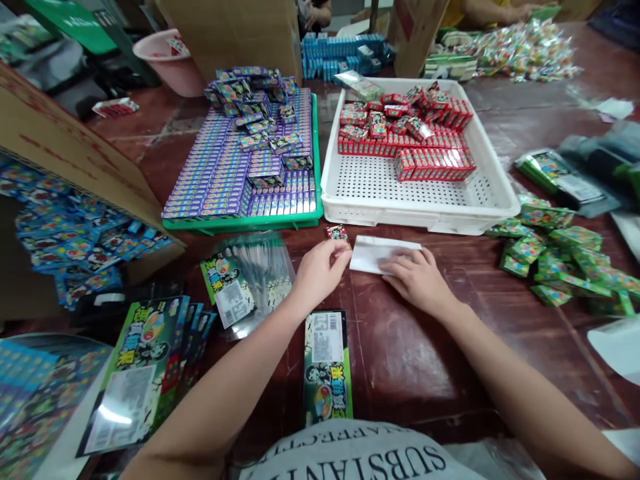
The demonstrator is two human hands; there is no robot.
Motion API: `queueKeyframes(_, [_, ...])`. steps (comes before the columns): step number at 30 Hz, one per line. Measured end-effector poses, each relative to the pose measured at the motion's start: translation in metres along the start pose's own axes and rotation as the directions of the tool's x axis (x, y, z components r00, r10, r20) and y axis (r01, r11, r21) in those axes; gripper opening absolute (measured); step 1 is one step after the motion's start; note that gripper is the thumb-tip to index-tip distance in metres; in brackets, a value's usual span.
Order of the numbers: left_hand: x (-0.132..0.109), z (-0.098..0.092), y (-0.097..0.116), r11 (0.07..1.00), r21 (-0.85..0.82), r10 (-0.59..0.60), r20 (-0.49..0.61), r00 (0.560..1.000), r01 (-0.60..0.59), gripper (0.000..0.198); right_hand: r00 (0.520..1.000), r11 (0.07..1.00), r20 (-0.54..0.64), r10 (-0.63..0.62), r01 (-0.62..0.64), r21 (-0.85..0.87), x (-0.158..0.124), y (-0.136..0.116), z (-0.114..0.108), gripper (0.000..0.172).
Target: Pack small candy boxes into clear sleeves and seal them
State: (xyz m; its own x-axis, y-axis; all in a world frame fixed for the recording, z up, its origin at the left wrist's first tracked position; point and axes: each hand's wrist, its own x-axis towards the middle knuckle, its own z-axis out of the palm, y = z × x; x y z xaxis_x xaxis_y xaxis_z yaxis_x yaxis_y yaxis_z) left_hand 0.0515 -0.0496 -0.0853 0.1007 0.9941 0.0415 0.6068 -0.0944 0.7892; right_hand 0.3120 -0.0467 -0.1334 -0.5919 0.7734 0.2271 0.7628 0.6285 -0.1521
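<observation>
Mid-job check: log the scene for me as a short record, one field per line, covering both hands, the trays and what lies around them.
Left hand: fingertips drawn together, close to a small red box; grip unclear
Right hand: fingers on a flat white piece
Green tray: purple boxes in rows, more heaped on top
White tray: red boxes, some in rows, others loose on top
Table, right: loose green boxes
Nearest the torso: printed package, lying flat

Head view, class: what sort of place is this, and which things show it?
Probably a packing workshop: many matching purple boxes lie in a green tray, red boxes partly fill a white crate, and large cardboard cartons stand nearby.
</observation>
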Motion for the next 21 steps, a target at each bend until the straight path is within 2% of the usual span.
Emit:
queueKeyframes(3, [0.035, 0.013, 0.000, 0.995, 0.098, 0.016, 0.015, 1.000, -0.018, 0.029, 0.998, 0.997, 0.010, -0.068, 0.068, 0.023, -0.009, -0.011, 0.000, 0.021])
queueKeyframes(6, [0.050, 0.025, 0.001, 0.975, 0.210, 0.043, 0.132, 0.990, -0.070, 0.037, 0.998, 0.997, 0.009, -0.067, 0.067, 0.033, -0.019, -0.018, -0.003, 0.023])
queueKeyframes(8, [0.049, 0.031, 0.001, 0.969, 0.228, 0.057, 0.190, 0.980, -0.100, 0.036, 0.997, 0.994, 0.002, -0.077, 0.077, 0.072, -0.023, -0.023, -0.011, 0.026])
queueKeyframes(10, [0.042, 0.034, 0.000, 0.972, 0.195, 0.090, 0.208, 0.974, -0.131, 0.037, 0.995, 0.985, -0.068, -0.072, 0.082, 0.149, -0.022, -0.025, -0.024, 0.027])
queueKeyframes(13, [0.028, 0.031, 0.002, 0.972, 0.109, 0.182, 0.216, 0.959, -0.209, 0.046, 0.972, 0.966, -0.228, 0.060, 0.001, 0.258, -0.005, -0.020, -0.046, 0.029])
queueKeyframes(15, [0.019, 0.026, 0.006, 0.971, 0.043, 0.219, 0.213, 0.952, -0.233, 0.051, 0.974, 0.948, -0.201, 0.105, -0.037, 0.318, 0.012, -0.013, -0.054, 0.033])
queueKeyframes(17, [0.010, 0.021, 0.009, 0.981, -0.060, 0.194, 0.210, 0.958, -0.185, 0.054, 0.993, 0.909, -0.096, 0.072, -0.026, 0.415, 0.027, -0.006, -0.057, 0.027])
queueKeyframes(19, [0.001, 0.017, 0.009, 0.973, -0.221, 0.120, 0.210, 0.970, -0.073, 0.059, 0.999, 0.843, -0.026, 0.044, -0.023, 0.537, 0.036, -0.004, -0.055, 0.014])
queueKeyframes(21, [-0.008, 0.015, 0.007, 0.927, -0.370, 0.021, 0.222, 0.975, 0.064, 0.063, 0.999, 0.790, 0.016, 0.046, -0.046, 0.611, 0.038, -0.006, -0.052, 0.010])
